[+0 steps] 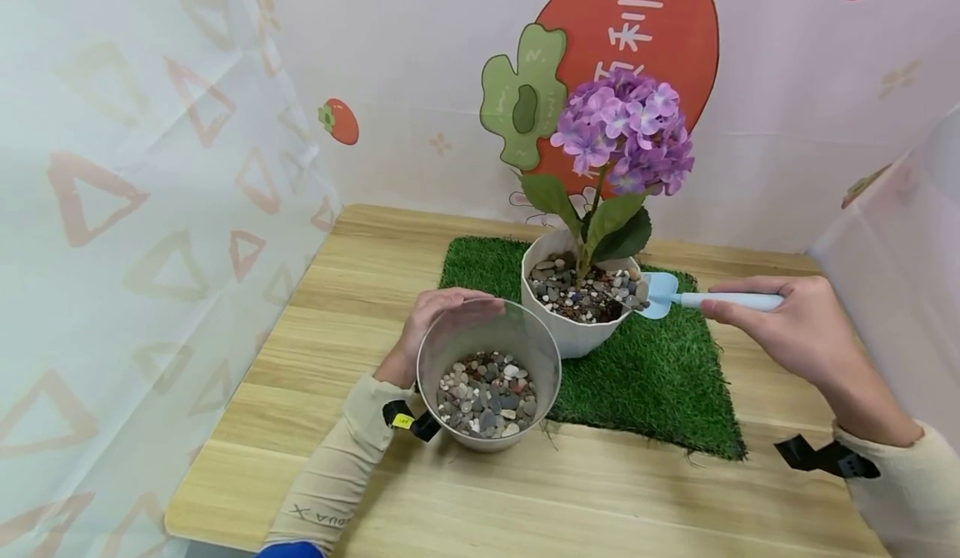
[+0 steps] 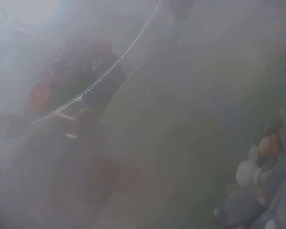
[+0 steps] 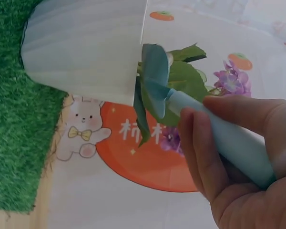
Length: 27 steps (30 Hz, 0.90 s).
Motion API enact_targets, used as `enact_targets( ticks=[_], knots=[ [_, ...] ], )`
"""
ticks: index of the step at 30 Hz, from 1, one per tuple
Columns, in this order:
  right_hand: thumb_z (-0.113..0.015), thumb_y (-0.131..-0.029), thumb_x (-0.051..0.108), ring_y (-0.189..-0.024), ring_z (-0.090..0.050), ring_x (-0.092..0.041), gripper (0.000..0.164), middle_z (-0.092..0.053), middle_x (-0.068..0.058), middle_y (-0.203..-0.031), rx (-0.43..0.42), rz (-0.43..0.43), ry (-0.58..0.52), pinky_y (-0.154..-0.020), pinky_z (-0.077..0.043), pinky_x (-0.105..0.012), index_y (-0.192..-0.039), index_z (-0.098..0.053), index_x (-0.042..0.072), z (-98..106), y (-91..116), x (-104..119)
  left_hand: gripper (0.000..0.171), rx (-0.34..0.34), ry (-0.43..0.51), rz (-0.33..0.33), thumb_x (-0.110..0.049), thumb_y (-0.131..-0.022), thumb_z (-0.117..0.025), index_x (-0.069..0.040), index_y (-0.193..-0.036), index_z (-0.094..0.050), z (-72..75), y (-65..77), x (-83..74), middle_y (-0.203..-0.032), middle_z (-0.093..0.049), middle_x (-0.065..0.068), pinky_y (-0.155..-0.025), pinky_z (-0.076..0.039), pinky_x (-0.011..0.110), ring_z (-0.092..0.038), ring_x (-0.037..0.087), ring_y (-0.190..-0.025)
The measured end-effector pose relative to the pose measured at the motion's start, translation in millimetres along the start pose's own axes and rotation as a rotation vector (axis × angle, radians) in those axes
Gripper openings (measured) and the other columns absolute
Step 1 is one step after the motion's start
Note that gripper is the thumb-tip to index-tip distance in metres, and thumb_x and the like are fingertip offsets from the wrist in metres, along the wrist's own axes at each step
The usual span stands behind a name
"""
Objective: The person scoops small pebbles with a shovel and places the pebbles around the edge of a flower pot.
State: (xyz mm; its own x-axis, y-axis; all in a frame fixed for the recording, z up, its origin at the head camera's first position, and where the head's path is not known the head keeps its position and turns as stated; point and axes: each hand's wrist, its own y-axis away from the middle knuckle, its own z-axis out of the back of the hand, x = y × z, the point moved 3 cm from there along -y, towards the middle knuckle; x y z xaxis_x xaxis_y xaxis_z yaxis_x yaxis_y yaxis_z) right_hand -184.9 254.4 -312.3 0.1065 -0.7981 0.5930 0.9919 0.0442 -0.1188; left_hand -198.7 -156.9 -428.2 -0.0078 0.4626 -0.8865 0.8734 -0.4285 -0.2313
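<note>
My left hand [image 1: 423, 324] holds a see-through plastic bucket [image 1: 536, 337] by its far left side, fingers lying round the wall. Pebbles [image 1: 487, 399] of mixed colours cover its bottom. My right hand [image 1: 806, 337] grips the handle of a light blue hand trowel [image 1: 660, 295]. At the right rim of a white flowerpot [image 1: 573, 339], the trowel's blade carries pebbles over the edge. Inside the pot, pebbles and dark soil surround the stem of a purple hydrangea [image 1: 626, 133]. The right wrist view shows the trowel [image 3: 155, 86] against the pot's rim; the left wrist view is hazy.
Under the pot lies a green artificial-grass mat [image 1: 660, 391] on a wooden table [image 1: 322, 316]. Printed cloth walls [image 1: 420, 66] stand behind the table and along both sides.
</note>
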Motion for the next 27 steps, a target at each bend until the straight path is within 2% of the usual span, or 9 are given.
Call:
enact_targets(
  ticks=[3,5,10,13,19,23,25,27],
  knots=[
    [-0.078,-0.076,0.049,-0.04,-0.033,-0.009,0.031,-0.067,0.017,-0.073,-0.011,0.041,0.039,-0.035,-0.031,-0.03,-0.095,-0.077,0.025,3,-6,5,0.042,0.0,0.006,0.007,-0.01,-0.1,-0.028,0.002,-0.122,-0.062,0.3,0.9,0.9,-0.122,-0.069,0.015,-0.109,-0.045,0.047,-0.064,0.032,-0.118],
    [-0.078,-0.076,0.048,-0.04,-0.032,-0.008,0.031,-0.065,0.011,-0.066,-0.012,0.064,0.064,-0.035,-0.03,-0.03,-0.094,-0.077,0.022,5,-10,9,0.042,-0.001,0.001,0.007,-0.011,-0.1,-0.028,0.002,-0.122,-0.062,0.3,1.3,1.2,-0.122,-0.069,0.014,-0.109,-0.044,0.047,-0.064,0.031,-0.118],
    [-0.077,-0.077,0.049,-0.043,-0.033,-0.008,0.035,-0.065,-0.002,-0.061,0.017,0.073,0.141,-0.037,-0.03,-0.03,-0.093,-0.079,0.017,10,-21,22,0.042,-0.003,-0.007,-0.005,-0.011,-0.1,-0.029,0.003,-0.121,-0.062,0.3,1.6,0.8,-0.121,-0.069,0.014,-0.109,-0.045,0.048,-0.064,0.031,-0.117],
    [-0.075,-0.078,0.051,-0.043,-0.031,-0.008,0.039,-0.071,-0.003,-0.067,0.054,0.055,0.179,-0.038,-0.031,-0.029,-0.097,-0.079,0.017,11,-26,29,0.041,-0.008,-0.021,-0.006,-0.012,-0.1,-0.03,0.002,-0.121,-0.063,-0.2,1.5,0.5,-0.121,-0.069,0.014,-0.108,-0.045,0.048,-0.064,0.032,-0.117],
    [-0.07,-0.081,0.055,-0.039,-0.024,-0.007,0.045,-0.049,0.002,-0.042,0.092,0.043,0.251,-0.035,-0.028,-0.028,-0.102,-0.077,0.016,9,-30,38,0.041,-0.016,-0.04,0.003,-0.014,-0.101,-0.03,0.001,-0.122,-0.062,-1.6,1.2,1.4,-0.123,-0.068,0.015,-0.108,-0.045,0.048,-0.062,0.034,-0.119],
    [-0.071,-0.081,0.052,-0.04,-0.03,-0.01,0.044,-0.055,0.004,-0.045,0.064,0.059,0.276,-0.036,-0.029,-0.029,-0.101,-0.078,0.014,6,-32,43,0.042,-0.018,-0.051,0.002,-0.013,-0.101,-0.029,0.002,-0.122,-0.062,-2.0,1.0,1.5,-0.123,-0.068,0.015,-0.108,-0.046,0.047,-0.063,0.034,-0.118],
    [-0.071,-0.082,0.048,-0.039,-0.035,-0.012,0.039,-0.059,0.004,-0.046,0.044,0.08,0.276,-0.043,-0.034,-0.033,-0.098,-0.078,0.013,4,-33,47,0.042,-0.017,-0.055,-0.004,-0.012,-0.101,-0.029,0.002,-0.122,-0.062,-2.0,1.2,1.2,-0.122,-0.068,0.015,-0.107,-0.046,0.047,-0.063,0.033,-0.118],
    [-0.072,-0.082,0.042,-0.039,-0.039,-0.014,0.034,-0.061,0.003,-0.048,0.026,0.107,0.265,-0.064,-0.042,-0.044,-0.096,-0.078,0.011,1,-33,51,0.042,-0.019,-0.059,-0.007,-0.012,-0.1,-0.028,0.002,-0.122,-0.062,-1.8,1.5,1.0,-0.122,-0.069,0.014,-0.107,-0.046,0.047,-0.063,0.033,-0.117]
  ],
)
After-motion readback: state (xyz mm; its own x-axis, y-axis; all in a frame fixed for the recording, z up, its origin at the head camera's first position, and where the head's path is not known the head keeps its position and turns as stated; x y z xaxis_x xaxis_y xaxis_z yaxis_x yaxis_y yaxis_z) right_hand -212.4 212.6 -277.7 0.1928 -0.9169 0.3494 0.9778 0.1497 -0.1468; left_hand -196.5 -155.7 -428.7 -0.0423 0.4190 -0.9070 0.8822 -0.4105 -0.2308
